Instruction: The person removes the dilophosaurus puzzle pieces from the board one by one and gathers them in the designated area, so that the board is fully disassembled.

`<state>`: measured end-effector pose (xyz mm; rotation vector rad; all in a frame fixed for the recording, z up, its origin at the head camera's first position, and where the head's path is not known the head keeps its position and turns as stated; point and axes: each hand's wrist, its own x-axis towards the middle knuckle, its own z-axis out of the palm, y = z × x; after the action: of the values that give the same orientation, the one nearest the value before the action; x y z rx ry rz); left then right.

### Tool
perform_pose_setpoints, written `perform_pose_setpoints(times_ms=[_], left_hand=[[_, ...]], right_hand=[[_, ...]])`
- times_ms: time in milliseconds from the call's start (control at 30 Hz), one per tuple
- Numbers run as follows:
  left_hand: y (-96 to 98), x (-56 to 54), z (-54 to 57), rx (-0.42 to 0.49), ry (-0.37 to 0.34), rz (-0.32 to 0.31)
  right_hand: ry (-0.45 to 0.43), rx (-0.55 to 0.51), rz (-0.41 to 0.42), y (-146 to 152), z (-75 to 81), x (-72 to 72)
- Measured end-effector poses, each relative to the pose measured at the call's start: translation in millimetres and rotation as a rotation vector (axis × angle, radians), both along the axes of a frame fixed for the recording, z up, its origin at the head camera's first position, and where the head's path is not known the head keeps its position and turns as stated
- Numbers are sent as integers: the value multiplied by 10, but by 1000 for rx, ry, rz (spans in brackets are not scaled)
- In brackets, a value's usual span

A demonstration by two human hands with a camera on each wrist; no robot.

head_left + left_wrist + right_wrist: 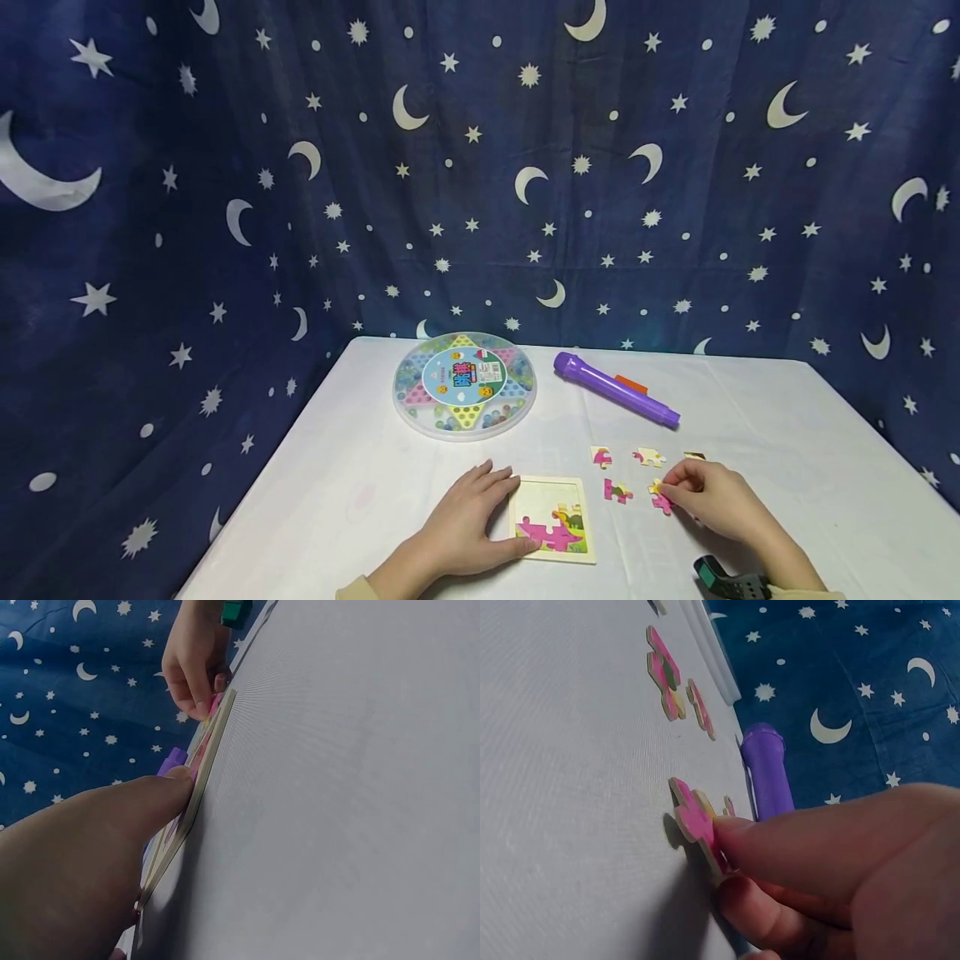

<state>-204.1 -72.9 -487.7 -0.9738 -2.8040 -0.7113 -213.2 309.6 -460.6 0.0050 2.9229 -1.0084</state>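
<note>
My left hand (472, 521) lies at the left side of a square wooden puzzle board (589, 533), fingers fairly straight near its upper left corner. Its thumb (169, 796) rests on the board's near edge. Inside the board, pink and green fitted pieces (551, 533) fill the lower part, with bare wood above. To the right, my right hand (712, 497) pinches a pink and yellow puzzle piece (694, 814) between thumb and fingers, its edge tipped up from the cloth. Loose puzzle pieces (617, 492) lie between board and hand, and one dark piece (694, 456) is beyond the fingers.
Farther back on the white-covered table (330, 467) are a round Chinese checkers set (465, 385) with marbles and a purple toy microphone (617, 390). A starry blue curtain (480, 167) hangs behind and at the left. A dark band (731, 579) circles the right wrist.
</note>
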Motion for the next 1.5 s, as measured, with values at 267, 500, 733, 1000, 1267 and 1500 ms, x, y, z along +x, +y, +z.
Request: perform_pose_setpoints(times_ms=[267, 500, 733, 1000, 1267, 1500], left_hand=[[-4, 16, -7, 3, -16, 4], [58, 29, -28, 24, 4, 45], [205, 65, -48, 27, 24, 120], [188, 76, -64, 19, 36, 113], [162, 75, -81, 1, 59, 82], [152, 59, -62, 12, 51, 63]], right_hand=[[12, 63, -8, 4, -18, 20], [65, 150, -1, 6, 14, -2], [195, 115, 37, -253, 76, 26], [309, 13, 242, -650, 45, 115], [273, -27, 436, -854, -30, 161], [246, 49, 445, -944, -85, 182]])
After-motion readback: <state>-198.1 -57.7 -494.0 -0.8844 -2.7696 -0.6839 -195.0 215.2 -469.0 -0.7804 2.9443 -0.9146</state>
